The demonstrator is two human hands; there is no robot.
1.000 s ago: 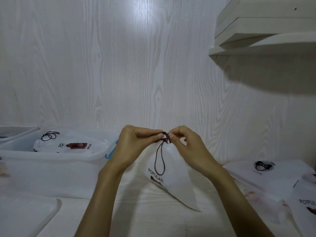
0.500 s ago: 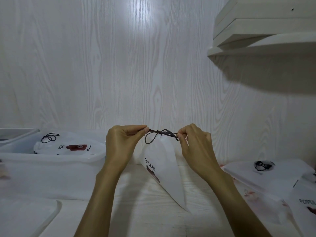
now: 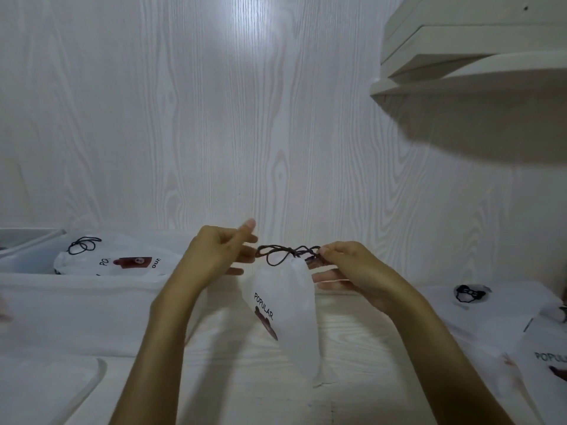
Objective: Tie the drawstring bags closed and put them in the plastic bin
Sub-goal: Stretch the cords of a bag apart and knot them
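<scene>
My right grip [image 3: 352,265] pinching the knotted drawstring [image 3: 287,253], white bag [image 3: 288,305] hanging beneath, my left grip [image 3: 214,256] released beside the loop.

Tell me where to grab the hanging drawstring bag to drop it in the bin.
Grip the drawstring bag at its gathered neck just under the knot, coming from above; the body hangs limp and slippery below, and the cinched top is the narrow, firm part.

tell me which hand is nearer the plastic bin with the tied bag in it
Left. The left hand is just right of the plastic bin, almost over its near corner. The right hand is farther right, beyond the held bag, pinching its drawstring.
</scene>
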